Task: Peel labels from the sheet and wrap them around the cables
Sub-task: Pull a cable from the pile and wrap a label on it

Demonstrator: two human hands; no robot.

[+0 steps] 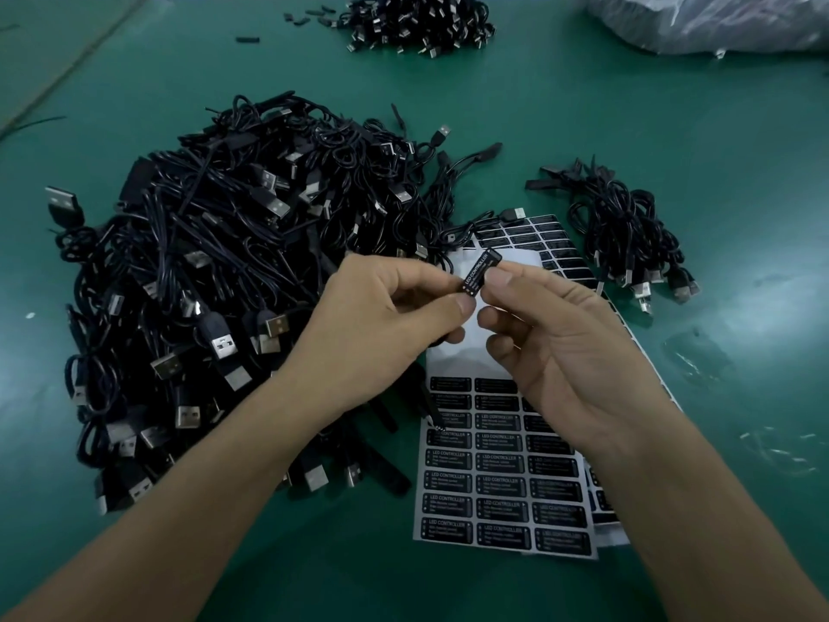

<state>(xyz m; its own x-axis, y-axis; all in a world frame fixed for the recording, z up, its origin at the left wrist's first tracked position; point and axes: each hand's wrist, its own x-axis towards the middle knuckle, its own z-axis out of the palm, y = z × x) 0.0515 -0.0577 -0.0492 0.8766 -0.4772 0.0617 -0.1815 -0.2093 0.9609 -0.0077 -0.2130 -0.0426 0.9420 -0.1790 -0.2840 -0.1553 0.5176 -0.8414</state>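
Both hands meet above the label sheet, a white sheet with rows of black "LED CONTROLLER" labels. My left hand and my right hand pinch one small black controller piece of a cable between thumbs and fingers; a black label with white print lies on its face. The piece's cable is hidden behind my left hand. A large heap of black USB cables lies to the left of the hands. The sheet's upper part is bare white where labels have come off.
A smaller bundle of black cables lies right of the sheet. Another cable pile sits at the far edge, with a crumpled clear plastic bag at the top right. Green table mat all around; more label sheets under the top one.
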